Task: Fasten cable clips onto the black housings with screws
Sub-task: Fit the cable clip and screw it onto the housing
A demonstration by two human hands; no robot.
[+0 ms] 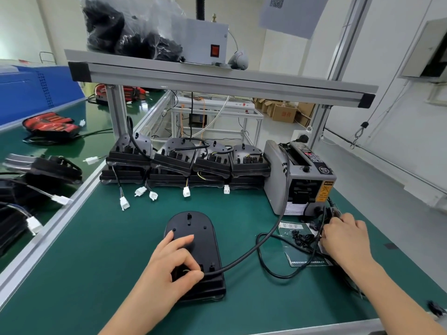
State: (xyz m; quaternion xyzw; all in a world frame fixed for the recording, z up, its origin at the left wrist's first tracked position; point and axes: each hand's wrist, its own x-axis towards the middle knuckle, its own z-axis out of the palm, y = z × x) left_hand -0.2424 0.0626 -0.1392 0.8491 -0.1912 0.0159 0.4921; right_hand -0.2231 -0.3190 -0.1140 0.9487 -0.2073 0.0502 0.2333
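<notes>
Centrally, the left hand (175, 263) grips the stiff, likely light black housing (194, 227) at its cable end on the tabletop (96, 262). The right hand (344, 238) reaches among tiny, fumble-prone cable clips (302, 238), its grasp hidden.

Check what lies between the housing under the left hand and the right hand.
Head view: from the housing the black cable loops across green mat, then a pile of small black parts on a sheet by the right hand.

A grey machine (300, 180) stands at right; a switch box (200, 39) sits on the shelf (217, 78).
</notes>
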